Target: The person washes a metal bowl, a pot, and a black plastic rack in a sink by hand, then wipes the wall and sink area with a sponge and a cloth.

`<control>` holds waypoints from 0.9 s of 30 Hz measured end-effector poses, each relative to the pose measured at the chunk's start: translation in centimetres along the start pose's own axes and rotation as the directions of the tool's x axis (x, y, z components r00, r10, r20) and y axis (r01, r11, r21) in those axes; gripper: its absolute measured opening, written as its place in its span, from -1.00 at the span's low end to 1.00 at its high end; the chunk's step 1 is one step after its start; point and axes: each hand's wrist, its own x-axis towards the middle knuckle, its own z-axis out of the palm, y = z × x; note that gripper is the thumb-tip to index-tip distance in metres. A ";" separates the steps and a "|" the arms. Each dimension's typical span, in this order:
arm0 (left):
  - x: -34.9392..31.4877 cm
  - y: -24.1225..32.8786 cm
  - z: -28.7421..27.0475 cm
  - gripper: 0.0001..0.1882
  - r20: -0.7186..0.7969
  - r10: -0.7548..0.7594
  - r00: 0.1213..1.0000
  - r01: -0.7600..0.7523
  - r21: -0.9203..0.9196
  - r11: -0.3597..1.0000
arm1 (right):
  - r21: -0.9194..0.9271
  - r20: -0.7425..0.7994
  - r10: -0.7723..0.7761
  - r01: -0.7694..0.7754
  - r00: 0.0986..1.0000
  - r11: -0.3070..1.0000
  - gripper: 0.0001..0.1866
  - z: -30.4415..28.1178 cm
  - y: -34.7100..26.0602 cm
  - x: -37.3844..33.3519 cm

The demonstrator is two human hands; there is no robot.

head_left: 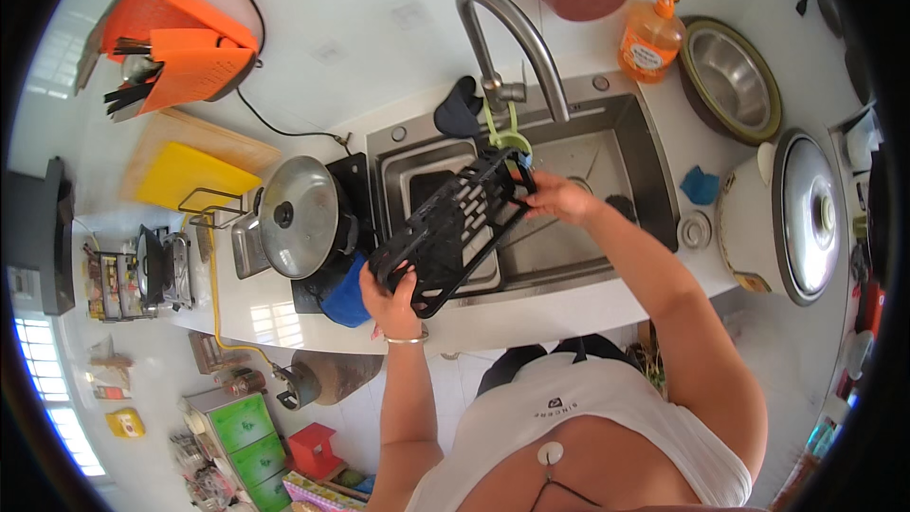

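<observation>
A black plastic rack with slotted walls (441, 245) is held tilted over the left part of the steel sink (654, 171) and its front edge. My left hand (391, 301) grips its near left end, with the thumb over the edge. At the far right end, my right hand (561, 199) has its fingers closed on the rim. Part of the sink's left basin lies hidden behind the rack. Just beyond the rack, a light green strainer (512, 140) hangs by the faucet (517, 14).
Left of the sink sits a lidded pan (300, 216) on a black stove, with a blue cloth (347, 292) at its front. An orange soap bottle (652, 38), nested bowls (730, 81) and a large lidded pot (791, 218) stand to the right.
</observation>
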 end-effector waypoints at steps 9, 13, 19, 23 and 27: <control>16.6 7.1 -0.1 -0.58 0.287 -0.348 0.892 0.390 -0.102 0.915 | 0.175 -0.197 -0.289 0.324 0.937 0.930 -0.48 7.2 -7.1 2.8; 23.9 7.3 -0.9 -0.50 0.482 -0.311 0.819 0.450 -0.204 0.869 | 0.195 -0.365 -0.319 0.407 0.875 0.892 -0.58 10.2 -10.4 8.1; 30.8 5.1 1.1 -0.54 0.330 -0.453 0.828 0.506 -0.094 0.857 | 0.162 -0.469 -0.325 0.442 0.821 0.882 -0.61 11.5 -14.3 12.4; 35.8 2.8 2.4 -0.57 0.296 -0.429 0.853 0.504 -0.257 0.825 | 0.106 -0.504 -0.390 0.503 0.771 0.858 -0.58 11.8 -16.0 15.0; 37.3 4.2 4.8 -0.69 0.283 -0.428 0.858 0.506 -0.329 0.797 | 0.120 -0.525 -0.399 0.529 0.752 0.840 -0.61 11.3 -17.8 15.8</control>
